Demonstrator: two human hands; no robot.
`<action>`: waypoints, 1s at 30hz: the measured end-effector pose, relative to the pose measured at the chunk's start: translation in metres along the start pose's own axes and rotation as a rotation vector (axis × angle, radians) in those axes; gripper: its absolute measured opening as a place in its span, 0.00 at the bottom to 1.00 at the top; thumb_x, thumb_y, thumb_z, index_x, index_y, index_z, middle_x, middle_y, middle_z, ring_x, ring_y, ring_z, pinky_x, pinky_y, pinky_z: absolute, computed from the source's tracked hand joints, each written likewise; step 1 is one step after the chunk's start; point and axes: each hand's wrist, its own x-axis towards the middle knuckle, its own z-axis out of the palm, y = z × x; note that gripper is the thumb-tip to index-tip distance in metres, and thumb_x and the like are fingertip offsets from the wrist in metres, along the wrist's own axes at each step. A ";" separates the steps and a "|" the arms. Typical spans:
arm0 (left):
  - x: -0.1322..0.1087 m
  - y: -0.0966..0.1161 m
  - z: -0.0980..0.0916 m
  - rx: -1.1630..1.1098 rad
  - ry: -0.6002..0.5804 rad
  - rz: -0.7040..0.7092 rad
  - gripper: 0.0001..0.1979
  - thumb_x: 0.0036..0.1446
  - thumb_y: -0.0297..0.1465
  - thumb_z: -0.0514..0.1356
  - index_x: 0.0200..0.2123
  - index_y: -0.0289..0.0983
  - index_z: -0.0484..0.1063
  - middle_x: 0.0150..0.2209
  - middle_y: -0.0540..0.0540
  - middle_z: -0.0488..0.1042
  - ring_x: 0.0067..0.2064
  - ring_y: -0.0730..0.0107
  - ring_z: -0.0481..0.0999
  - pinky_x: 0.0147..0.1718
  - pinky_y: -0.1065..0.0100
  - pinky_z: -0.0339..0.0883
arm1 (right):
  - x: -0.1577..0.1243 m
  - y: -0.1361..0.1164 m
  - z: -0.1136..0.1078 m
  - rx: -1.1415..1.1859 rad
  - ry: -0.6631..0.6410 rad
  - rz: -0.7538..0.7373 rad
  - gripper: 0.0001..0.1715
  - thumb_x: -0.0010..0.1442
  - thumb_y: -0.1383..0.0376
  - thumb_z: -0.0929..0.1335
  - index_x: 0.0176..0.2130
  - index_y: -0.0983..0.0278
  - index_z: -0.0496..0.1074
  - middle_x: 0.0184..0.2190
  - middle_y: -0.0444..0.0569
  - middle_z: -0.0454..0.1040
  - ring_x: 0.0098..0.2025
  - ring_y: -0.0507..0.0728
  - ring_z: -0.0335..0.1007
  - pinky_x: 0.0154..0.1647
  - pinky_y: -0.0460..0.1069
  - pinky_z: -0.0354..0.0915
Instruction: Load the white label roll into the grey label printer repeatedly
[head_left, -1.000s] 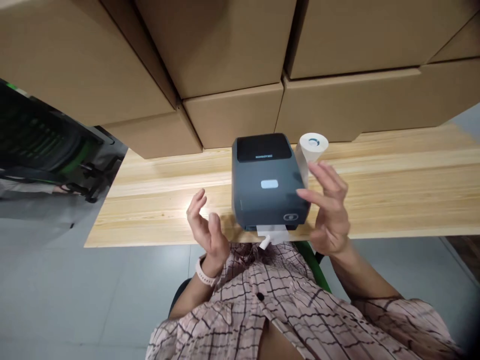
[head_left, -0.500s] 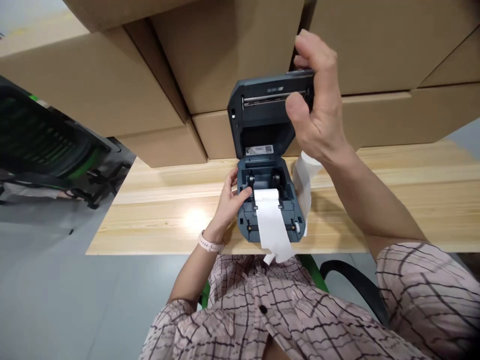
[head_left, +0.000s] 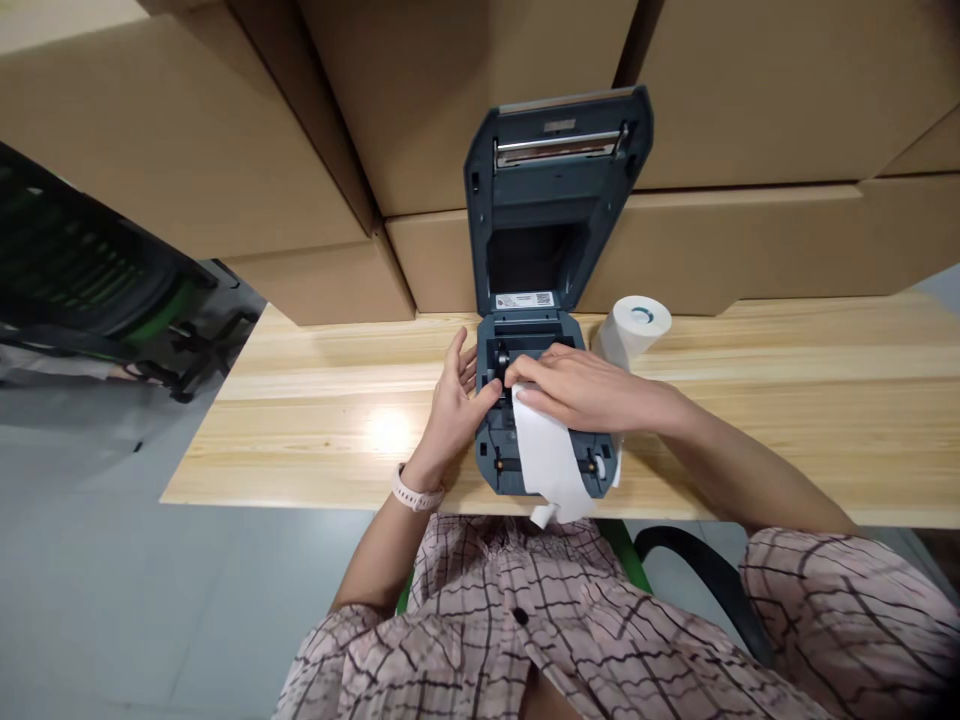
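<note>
A dark grey label printer sits on the table with its lid raised. My right hand reaches into the open bay from the right, its fingers curled over a small paper roll that they hide. From under them a white paper strip runs down over the printer's front edge, its torn end hanging there. My left hand lies along the printer's left side, fingers stretched and apart, the thumb touching the inner edge of the bay. Just right of the printer stands a larger white paper roll, partly behind my right hand.
Cardboard boxes are stacked along the back of the wooden table, close behind the raised lid. A dark chair with green parts stands on the floor at the left. The table's front edge runs just before my lap.
My right hand has let go of the lid and come down onto the small roll in the bay. The lid now leans further back. My left hand's fingers have spread a little.
</note>
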 end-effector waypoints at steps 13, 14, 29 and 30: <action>-0.006 0.008 -0.010 0.173 -0.135 0.077 0.40 0.70 0.32 0.57 0.79 0.54 0.43 0.78 0.41 0.57 0.76 0.51 0.63 0.73 0.38 0.58 | -0.084 0.059 -0.055 0.744 0.079 -0.346 0.19 0.65 0.58 0.76 0.55 0.46 0.80 0.44 0.47 0.84 0.45 0.57 0.83 0.45 0.54 0.78; -0.007 0.009 -0.010 0.176 -0.138 0.074 0.39 0.71 0.33 0.56 0.79 0.54 0.42 0.78 0.42 0.55 0.76 0.51 0.63 0.73 0.37 0.57 | -0.102 0.069 -0.056 0.759 0.120 -0.287 0.17 0.64 0.58 0.77 0.53 0.46 0.81 0.42 0.48 0.85 0.44 0.58 0.83 0.44 0.55 0.79; -0.006 0.009 -0.009 0.160 -0.127 0.073 0.36 0.72 0.33 0.55 0.78 0.50 0.47 0.78 0.43 0.55 0.76 0.54 0.62 0.76 0.43 0.53 | -0.144 0.150 0.024 0.954 0.418 0.552 0.41 0.47 0.55 0.84 0.58 0.54 0.74 0.53 0.55 0.79 0.56 0.63 0.76 0.61 0.60 0.72; -0.006 0.009 -0.009 0.158 -0.126 0.074 0.36 0.72 0.33 0.55 0.78 0.50 0.48 0.78 0.42 0.55 0.76 0.54 0.62 0.76 0.44 0.54 | -0.145 0.152 0.020 0.951 0.440 0.569 0.42 0.48 0.54 0.83 0.59 0.53 0.72 0.54 0.56 0.79 0.57 0.64 0.76 0.62 0.61 0.71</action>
